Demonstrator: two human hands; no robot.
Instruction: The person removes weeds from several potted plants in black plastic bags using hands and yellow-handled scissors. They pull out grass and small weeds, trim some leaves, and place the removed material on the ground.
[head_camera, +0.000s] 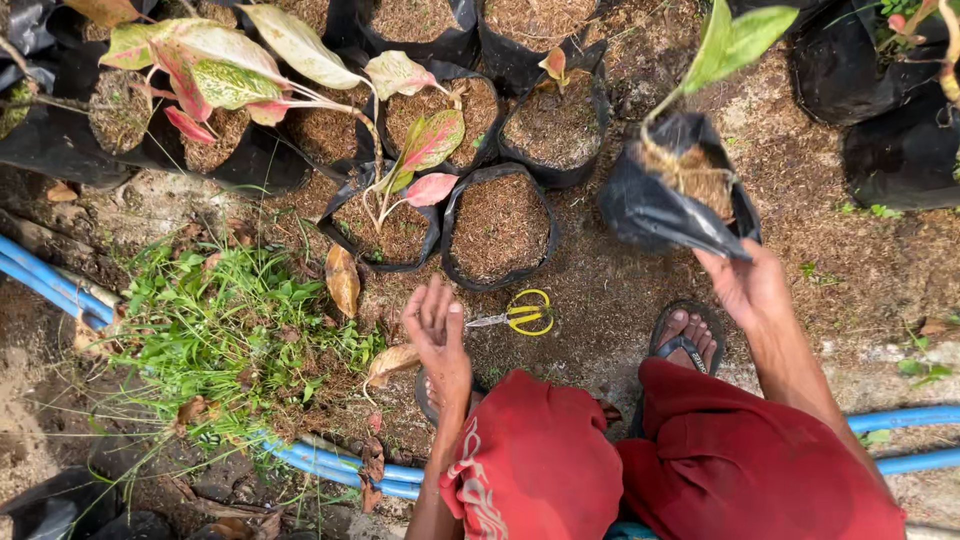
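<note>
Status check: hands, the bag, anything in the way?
Right hand grips tilted black grow bag from below. Left hand open, empty. Yellow scissors on ground between them.

Scissors on ground before planting bags, grass left

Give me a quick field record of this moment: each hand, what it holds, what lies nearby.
left hand: left hand open, palm up, holding nothing, above the ground
right hand: right hand has a grip on the bottom of a tilted black grow bag holding a green-leaved plant
nearest tool: yellow-handled scissors on the ground, just right of the left hand, untouched
in front: soil-filled bags, some with pink-green plants
ground: weeds, blue hoses
</note>
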